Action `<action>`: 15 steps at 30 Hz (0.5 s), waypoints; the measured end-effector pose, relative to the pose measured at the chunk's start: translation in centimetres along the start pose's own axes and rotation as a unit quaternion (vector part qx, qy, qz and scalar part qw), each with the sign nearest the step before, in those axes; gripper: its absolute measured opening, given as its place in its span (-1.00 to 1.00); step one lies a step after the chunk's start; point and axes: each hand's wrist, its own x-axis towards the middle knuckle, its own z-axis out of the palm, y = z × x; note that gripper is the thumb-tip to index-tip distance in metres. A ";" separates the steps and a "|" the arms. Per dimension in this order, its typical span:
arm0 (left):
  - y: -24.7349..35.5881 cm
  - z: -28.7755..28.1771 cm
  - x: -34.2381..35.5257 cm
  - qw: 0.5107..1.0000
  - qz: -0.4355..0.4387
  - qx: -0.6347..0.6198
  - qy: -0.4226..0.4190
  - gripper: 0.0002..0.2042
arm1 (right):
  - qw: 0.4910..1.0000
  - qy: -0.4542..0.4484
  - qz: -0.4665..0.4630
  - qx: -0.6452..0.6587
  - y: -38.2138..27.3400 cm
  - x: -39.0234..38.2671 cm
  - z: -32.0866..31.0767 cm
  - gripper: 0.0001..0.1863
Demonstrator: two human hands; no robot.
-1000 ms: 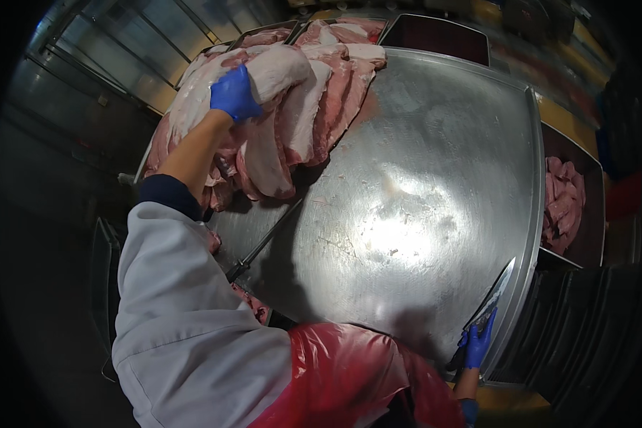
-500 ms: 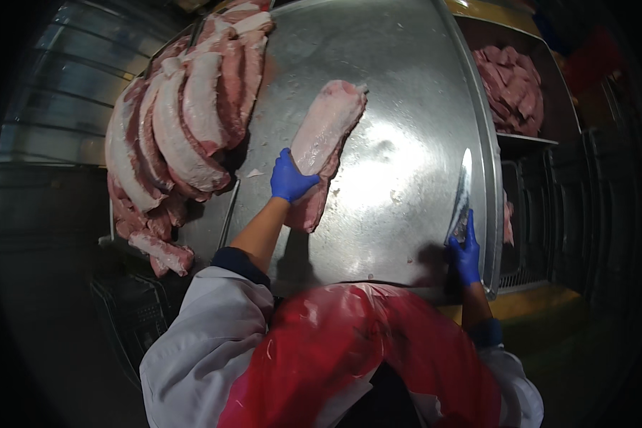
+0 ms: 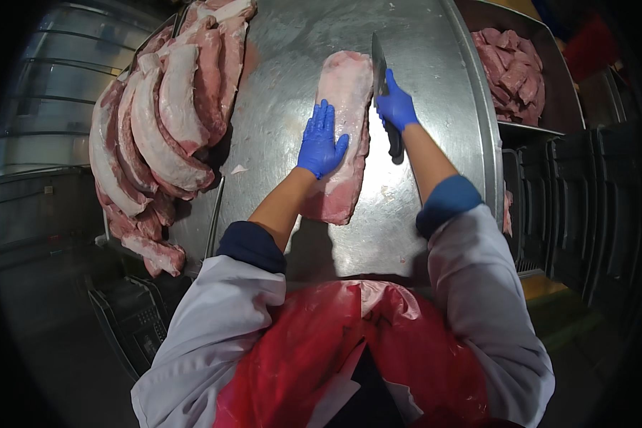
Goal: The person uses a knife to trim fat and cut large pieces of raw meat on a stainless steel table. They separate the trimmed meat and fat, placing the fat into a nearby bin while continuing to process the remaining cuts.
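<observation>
Most of the view is taken up by a metal table (image 3: 421,43), its surface lit by a bright patch of glare near the front. Its left side is covered by a pile of long meat strips (image 3: 178,107), laid over one another, with pale fat shown on several of them. The front of the table is faced by a red apron (image 3: 299,342), worn between two white sleeves (image 3: 200,314). Beyond the right edge, dark crates (image 3: 563,200) are seen close together, and farther up, a tub (image 3: 572,78) is partly filled with pink meat chunks (image 3: 510,75).

On the middle of the table, well apart from the pile, a single slab of meat (image 3: 348,107) is laid lengthwise, its far end pointed away from the apron. Its left part is covered by the gloved left hand (image 3: 322,146), which is spread flat, palm down, fingers together and thumb held out, with nothing gripped. By the gloved right hand (image 3: 396,103), a knife (image 3: 377,64) is held in closed fingers, the forefinger stretched along the blade. The blade is placed along the slab's right edge near the far end; whether meat is touched cannot be told. Near the pile, a thin metal rod (image 3: 215,214) is seen, and beside its tip, a small pale scrap (image 3: 238,169).
</observation>
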 end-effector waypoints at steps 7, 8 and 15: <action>0.7 -0.4 0.1 1.000 0.006 -0.024 0.004 -0.19 | 0.985 -0.022 -0.004 -0.172 -1.9 4.9 -0.4 -0.15; 0.5 -0.3 -0.1 0.999 -0.013 -0.029 -0.004 -0.19 | 0.984 -0.039 -0.002 -0.173 -1.2 3.1 0.1 -0.17; -1.1 0.2 -0.3 0.998 0.020 -0.059 0.021 -0.20 | 0.987 -0.081 0.011 -0.140 -2.2 -3.6 1.0 -0.29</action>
